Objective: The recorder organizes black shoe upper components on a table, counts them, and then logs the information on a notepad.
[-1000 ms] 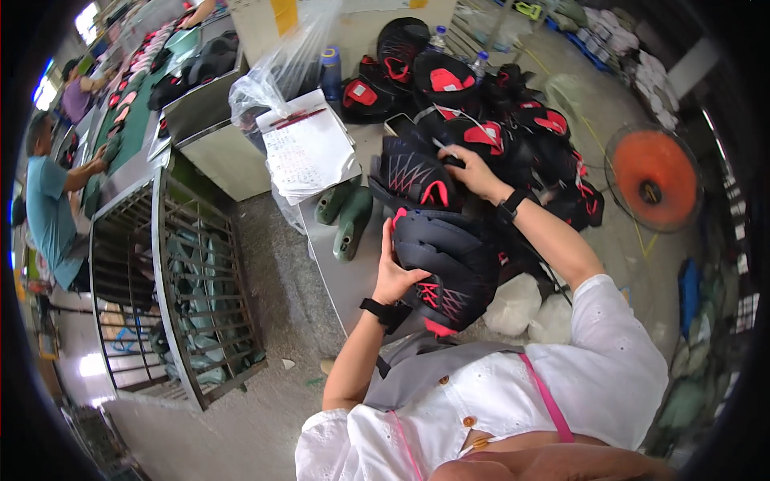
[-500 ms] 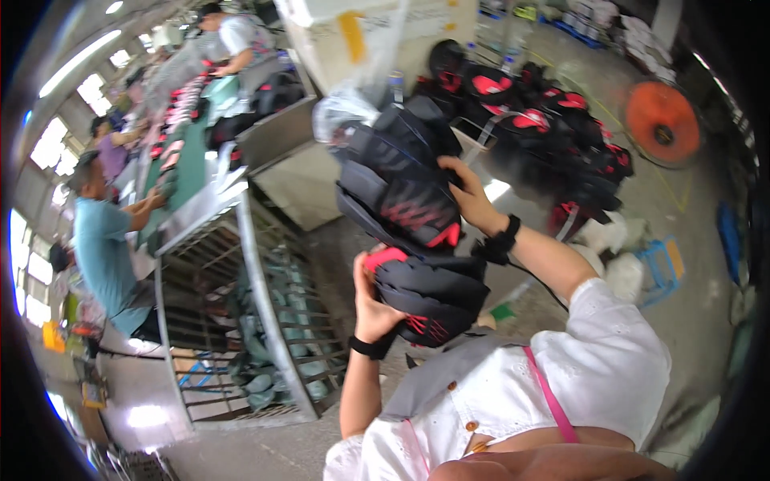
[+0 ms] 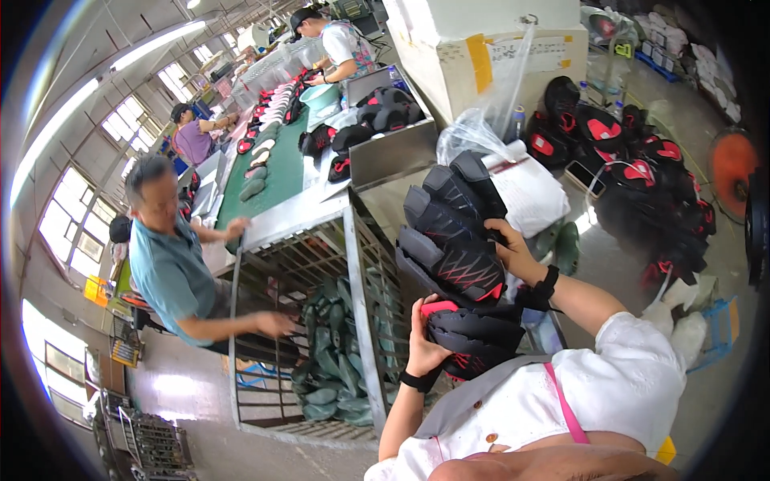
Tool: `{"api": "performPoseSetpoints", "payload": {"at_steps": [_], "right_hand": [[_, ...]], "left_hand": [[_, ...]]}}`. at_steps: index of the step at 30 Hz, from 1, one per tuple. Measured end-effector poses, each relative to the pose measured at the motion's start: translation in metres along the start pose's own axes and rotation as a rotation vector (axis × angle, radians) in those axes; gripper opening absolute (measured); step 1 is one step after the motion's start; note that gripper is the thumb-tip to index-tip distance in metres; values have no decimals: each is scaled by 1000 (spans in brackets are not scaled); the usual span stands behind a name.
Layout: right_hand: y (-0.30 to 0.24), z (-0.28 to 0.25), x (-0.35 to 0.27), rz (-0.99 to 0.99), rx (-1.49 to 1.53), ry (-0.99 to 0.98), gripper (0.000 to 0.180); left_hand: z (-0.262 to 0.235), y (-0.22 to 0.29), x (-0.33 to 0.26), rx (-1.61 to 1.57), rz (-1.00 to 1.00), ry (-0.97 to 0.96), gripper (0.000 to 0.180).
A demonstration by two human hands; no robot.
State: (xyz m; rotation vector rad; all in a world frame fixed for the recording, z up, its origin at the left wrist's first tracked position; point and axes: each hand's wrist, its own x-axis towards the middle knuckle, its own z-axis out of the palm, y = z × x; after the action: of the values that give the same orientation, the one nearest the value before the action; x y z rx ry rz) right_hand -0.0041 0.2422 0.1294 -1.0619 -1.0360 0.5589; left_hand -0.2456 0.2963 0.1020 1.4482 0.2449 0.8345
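Note:
A bundle of black shoe uppers point(image 3: 453, 232) with red trim and red mesh lines is nested together in front of my chest. My left hand point(image 3: 425, 349) is closed around the lower end, its thumb against the lower uppers point(image 3: 475, 337) and its fingers by a red lining. Higher up, my right hand point(image 3: 517, 252) grips the bundle's right side, with part of its fingers hidden behind the uppers. Black bands circle both wrists. Just beyond the bundle lie white papers point(image 3: 525, 196) and a crumpled clear plastic bag point(image 3: 481, 136).
A metal cage point(image 3: 365, 297) of green shoe lasts point(image 3: 337, 377) stands left, beside a green conveyor point(image 3: 273, 172) carrying shoe parts. A co-worker in teal point(image 3: 172, 272) reaches toward the cage. Right are a phone point(image 3: 585, 178), piled uppers point(image 3: 642, 172) and an orange fan point(image 3: 734, 172).
My view has swung left, so my hands and the bundle appear farther right and lower. The teal-shirted co-worker has turned from the conveyor, one hand now over the cage.

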Motion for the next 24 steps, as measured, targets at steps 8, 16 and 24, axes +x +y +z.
{"api": "performPoseSetpoints", "payload": {"at_steps": [8, 16, 24], "right_hand": [[58, 4, 157, -81, -164, -110, 28], [65, 6, 328, -287, -380, -241, 31], [103, 74, 455, -398, -442, -500, 30]], "left_hand": [[-69, -37, 135, 46, -93, 62, 109], [-102, -53, 262, 51, -21, 214, 112], [-178, -90, 336, 195, 143, 399, 101]]}}
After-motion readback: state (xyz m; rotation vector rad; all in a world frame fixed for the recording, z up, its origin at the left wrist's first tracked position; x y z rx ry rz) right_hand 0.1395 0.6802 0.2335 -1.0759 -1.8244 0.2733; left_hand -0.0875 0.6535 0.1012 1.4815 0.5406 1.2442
